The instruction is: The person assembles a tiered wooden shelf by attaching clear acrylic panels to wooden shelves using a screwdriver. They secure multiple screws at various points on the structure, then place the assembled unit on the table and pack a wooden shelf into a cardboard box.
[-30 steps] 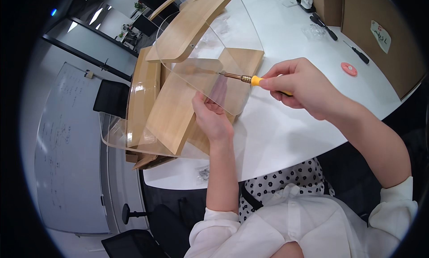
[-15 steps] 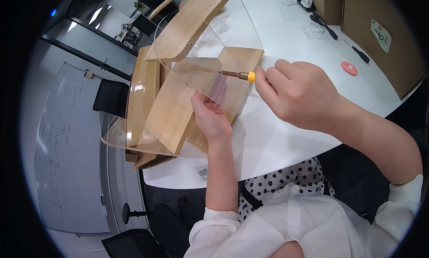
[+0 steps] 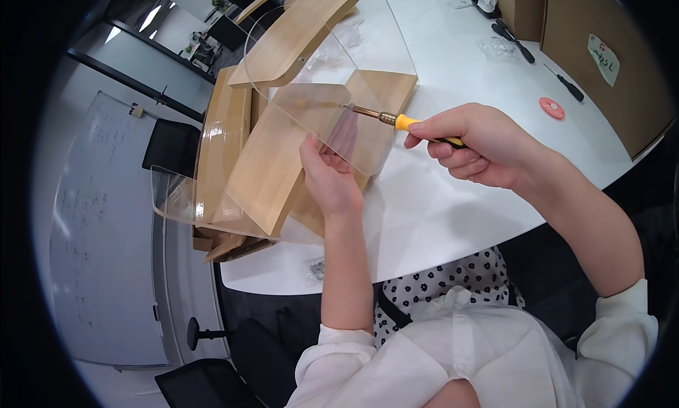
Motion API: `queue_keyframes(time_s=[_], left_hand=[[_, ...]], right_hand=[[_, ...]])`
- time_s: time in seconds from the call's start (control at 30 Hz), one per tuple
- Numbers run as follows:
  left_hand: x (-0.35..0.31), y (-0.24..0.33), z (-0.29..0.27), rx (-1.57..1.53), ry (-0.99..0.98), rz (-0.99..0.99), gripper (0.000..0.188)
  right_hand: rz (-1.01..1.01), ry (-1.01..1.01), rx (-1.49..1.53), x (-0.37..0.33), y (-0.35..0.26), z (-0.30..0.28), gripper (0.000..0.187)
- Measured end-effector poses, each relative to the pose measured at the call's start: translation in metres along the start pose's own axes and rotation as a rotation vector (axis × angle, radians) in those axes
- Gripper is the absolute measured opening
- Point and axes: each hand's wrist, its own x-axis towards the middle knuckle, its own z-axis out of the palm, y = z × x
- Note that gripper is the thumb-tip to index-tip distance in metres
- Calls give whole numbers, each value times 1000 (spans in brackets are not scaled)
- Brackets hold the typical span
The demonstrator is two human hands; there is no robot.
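Note:
My right hand (image 3: pixel 475 145) is closed around the yellow-and-black handle of a screwdriver (image 3: pixel 404 121). Its metal tip reaches a small fastener spot on a clear acrylic panel (image 3: pixel 369 153). My left hand (image 3: pixel 332 182) grips the edge of a light wooden board (image 3: pixel 265 171), thumb on the near side. Its fingers show pinkish through the clear panel, partly blurred by it. Another curved wooden board (image 3: pixel 300 37) stands above, with a small metal fitting near its lower edge. A second clear panel (image 3: pixel 173 196) sticks out at the left.
On the white table (image 3: pixel 453 217) lie dark screwdrivers (image 3: pixel 564 83), a pink round piece (image 3: pixel 552 108) and crumpled clear plastic (image 3: pixel 498 49). A cardboard box (image 3: pixel 594 61) stands at the right. A small bag of hardware (image 3: pixel 316 269) rests near the front edge. Black chairs (image 3: pixel 212 383) are at lower left.
My right hand has turned over around the screwdriver, so more of the handle shows and its back end points lower right. The left hand keeps its grip. The view has shifted slightly.

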Motion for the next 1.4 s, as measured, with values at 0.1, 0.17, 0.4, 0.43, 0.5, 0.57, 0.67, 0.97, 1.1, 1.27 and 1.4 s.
queue_keyframes(time_s=[0.1,0.17,0.4,0.43,0.5,0.57,0.67,0.97,1.1,1.27,1.4], left_hand=[[1,-1,-1,-9,-7,-7,42],[1,0,0,-11,3,-14,43],[-1,1,11,23,111,39,53],[-1,1,10,21,105,38,53],[0,1,10,15,108,36,53],[0,-1,10,9,127,31,52],[2,-2,7,-1,112,22,51],[-2,-2,8,50,132,22,55],[-2,1,12,20,77,41,55],[1,3,13,36,148,23,54],[0,2,12,20,97,29,54]], right_hand=[[33,-32,59,0,-1,-3,24],[-31,-8,-100,-6,-7,5,23],[-1275,536,-2066,4,8,6,11],[-1321,588,-2122,5,12,10,11],[-1364,672,-2210,6,19,17,14],[-1357,736,-2275,6,25,22,22],[-1290,745,-2256,6,29,28,24],[-327,289,-952,3,-1,26,19],[-57,185,-484,4,-4,24,27],[-347,323,-995,-3,4,34,19],[-1144,553,-1911,5,19,12,18]])
